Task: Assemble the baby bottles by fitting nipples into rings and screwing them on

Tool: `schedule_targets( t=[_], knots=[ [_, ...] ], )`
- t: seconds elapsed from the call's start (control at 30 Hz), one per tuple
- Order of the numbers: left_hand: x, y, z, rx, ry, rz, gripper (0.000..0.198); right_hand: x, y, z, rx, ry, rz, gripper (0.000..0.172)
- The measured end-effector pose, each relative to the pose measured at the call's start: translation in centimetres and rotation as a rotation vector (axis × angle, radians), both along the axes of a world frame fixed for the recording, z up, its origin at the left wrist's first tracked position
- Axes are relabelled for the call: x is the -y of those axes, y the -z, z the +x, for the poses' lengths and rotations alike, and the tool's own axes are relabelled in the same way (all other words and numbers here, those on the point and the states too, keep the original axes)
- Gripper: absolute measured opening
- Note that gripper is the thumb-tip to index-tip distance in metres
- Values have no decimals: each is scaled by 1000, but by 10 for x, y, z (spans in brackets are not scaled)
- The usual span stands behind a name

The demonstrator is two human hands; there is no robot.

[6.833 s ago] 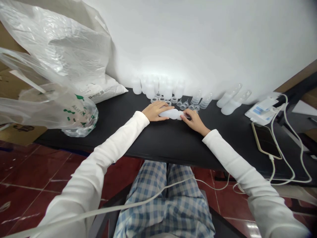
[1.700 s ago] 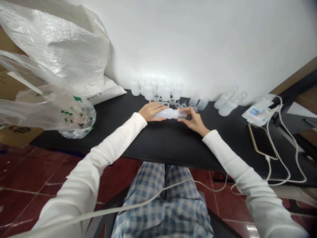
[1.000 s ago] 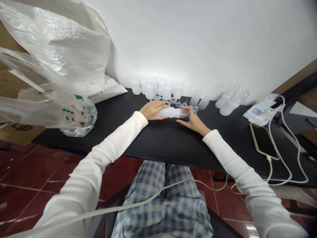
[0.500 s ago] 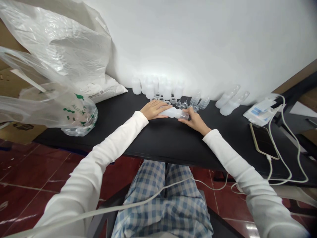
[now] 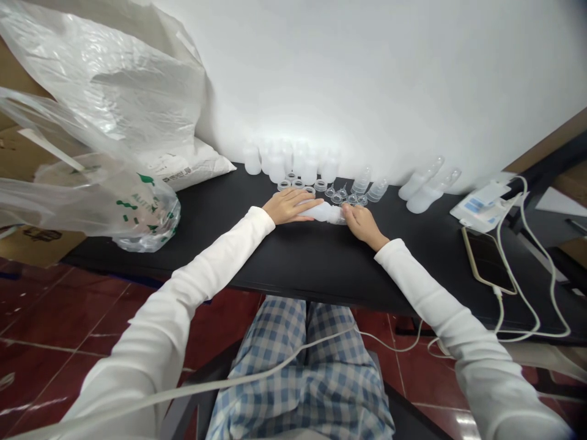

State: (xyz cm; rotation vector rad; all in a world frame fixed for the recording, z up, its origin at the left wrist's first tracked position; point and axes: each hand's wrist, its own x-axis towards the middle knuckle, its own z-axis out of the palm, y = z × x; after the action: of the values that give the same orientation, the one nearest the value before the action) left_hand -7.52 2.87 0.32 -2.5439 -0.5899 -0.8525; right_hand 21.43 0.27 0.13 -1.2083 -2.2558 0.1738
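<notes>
A small translucent white plastic bottle lies on its side above the black table, held between both hands. My left hand is closed over its body from the left. At the other end my right hand grips the clear cap, with fingers curled round it and hiding most of it. Just behind the hands are white rings and several clear, pointed nipple-like pieces. Two groups of clear caps stand to their right.
Several uncapped white bottles stand along the wall. Two capped bottles are farther right. Beyond them lie a white power strip, a phone and looping cables. Plastic bags fill the left end of the black table.
My right hand has turned and closed more tightly round the cap, covering more of it. My left hand stays on the bottle, barely shifted.
</notes>
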Motion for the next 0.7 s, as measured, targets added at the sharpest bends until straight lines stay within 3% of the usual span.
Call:
schedule_targets(
  t=[0.2, 0.5, 0.7],
  knots=[
    [0, -1, 1, -15, 51, 45, 57, -1, 1, -4, -54, -20, -34, 71],
    [-4, 3, -2, 75, 4, -226, 55, 7, -7, -3, -122, -113, 131, 54],
    [-6, 3, -4, 89, -4, -133, 56, 7, -3, -6, -317, -68, -37, 54]
  ],
)
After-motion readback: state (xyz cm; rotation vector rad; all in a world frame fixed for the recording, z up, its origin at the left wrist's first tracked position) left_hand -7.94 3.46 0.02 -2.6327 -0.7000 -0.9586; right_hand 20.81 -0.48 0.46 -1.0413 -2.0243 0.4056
